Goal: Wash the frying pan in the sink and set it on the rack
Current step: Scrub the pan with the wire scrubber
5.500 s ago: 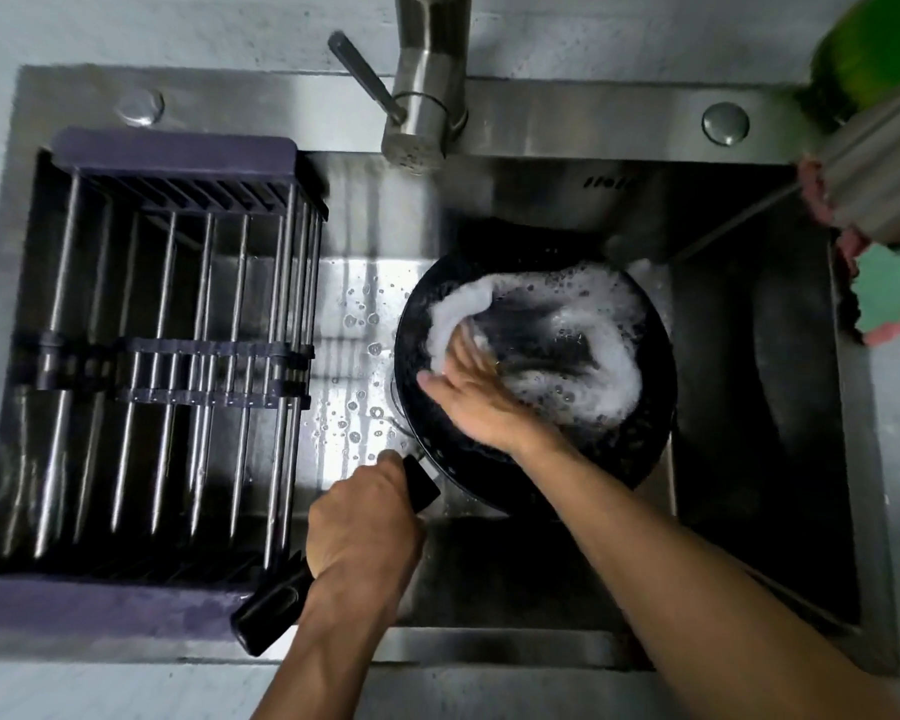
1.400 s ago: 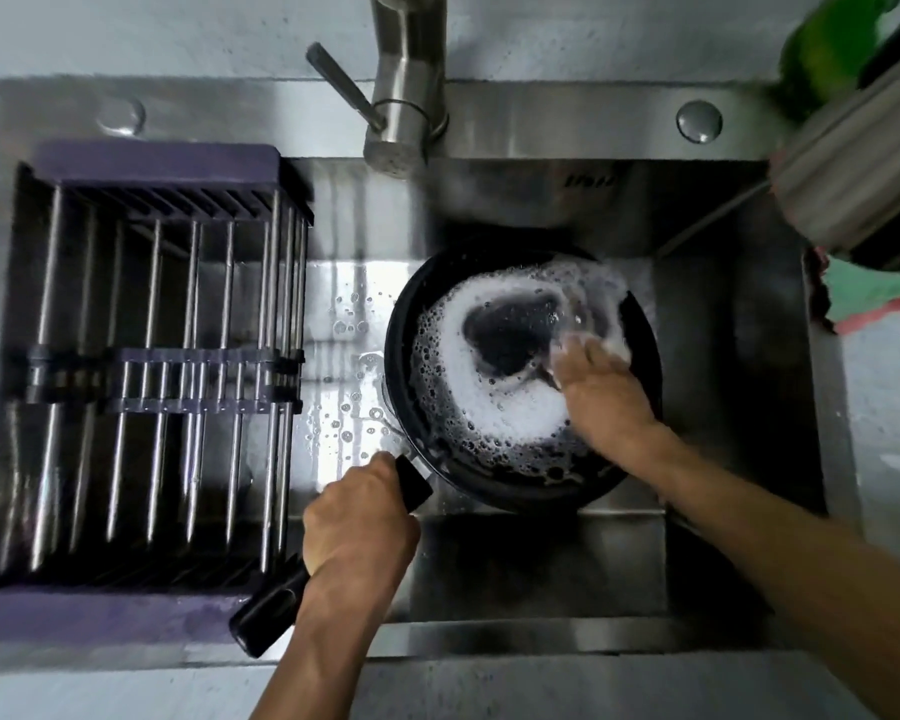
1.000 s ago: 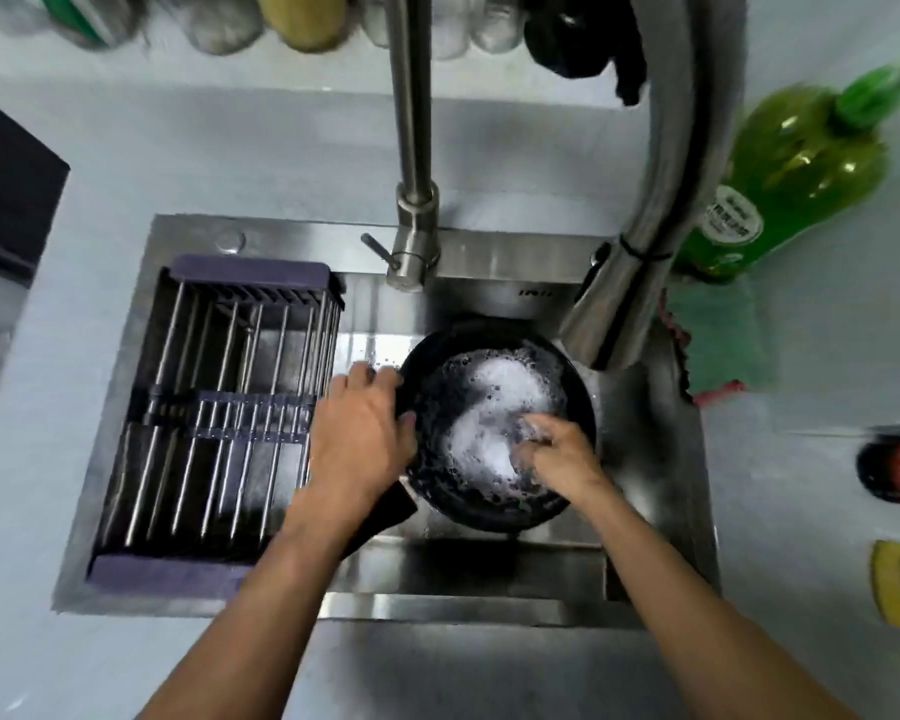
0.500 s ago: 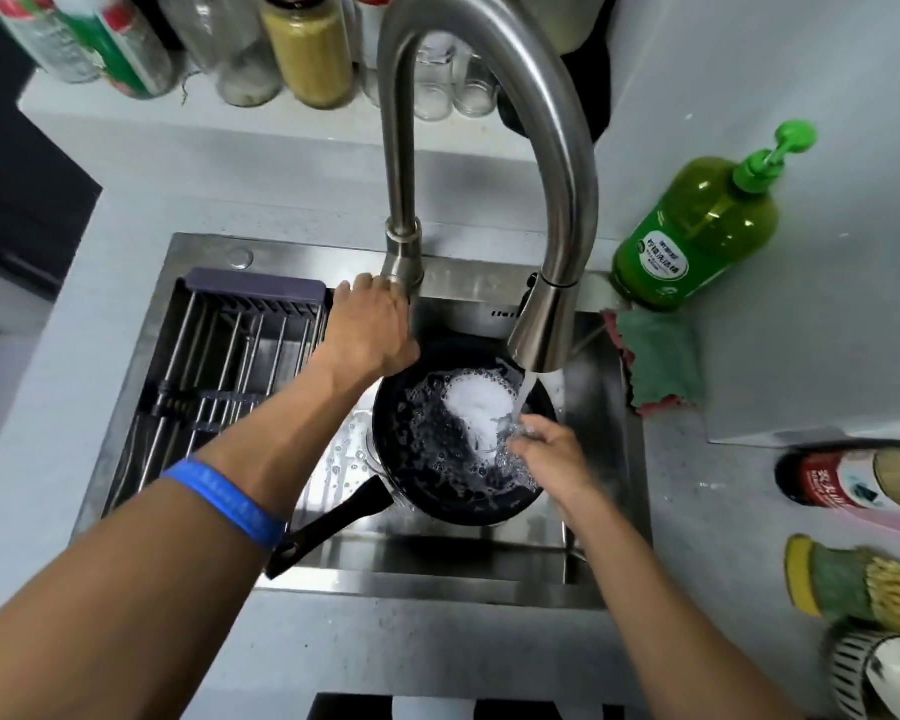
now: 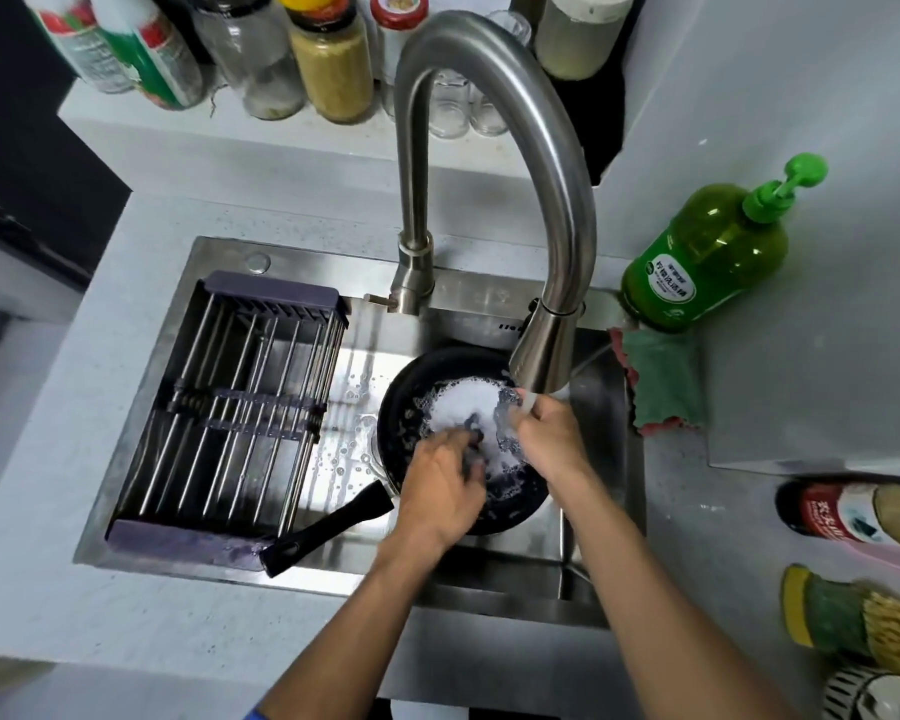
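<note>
We see the frying pan (image 5: 406,407) in the sink (image 5: 489,298), full of suds under the running faucet (image 5: 541,350). Left hand (image 5: 440,485) grips a dark scrubber (image 5: 473,449); the right hand (image 5: 552,433) curls beneath the water, its grasp unclear.

Sink (image 5: 468,304): frying pan (image 5: 401,407) fills the basin's middle, handle pointing to 8 o'clock. Rack (image 5: 240,407) spans the 9 o'clock half, bars bare. Faucet (image 5: 552,210) arches over from 12 o'clock, spout just above the pan's 1 o'clock rim. Soap bottle (image 5: 702,257) and cloth (image 5: 661,381) stand on the surface at 2 o'clock.
</note>
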